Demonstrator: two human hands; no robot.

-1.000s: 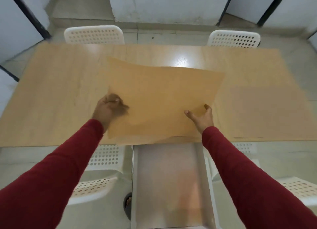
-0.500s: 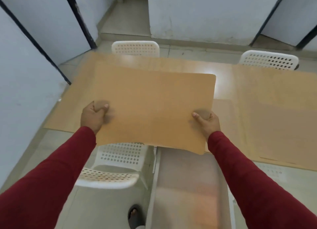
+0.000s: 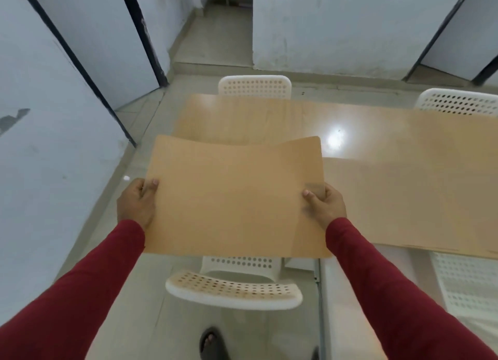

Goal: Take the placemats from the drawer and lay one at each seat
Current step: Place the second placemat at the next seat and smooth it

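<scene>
Both hands (image 3: 137, 203) grip placemat (image 3: 231, 198) above chair (image 3: 234, 292)

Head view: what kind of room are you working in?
Probably a plain dining or meeting room: a long wooden table with white perforated chairs tucked in on both sides, tiled floor, bare white walls. Both hands hold a placemat over it.

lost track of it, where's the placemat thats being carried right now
In the head view the placemat is mid-frame, held off the table by the left hand and right hand, above the near white chair.
</scene>
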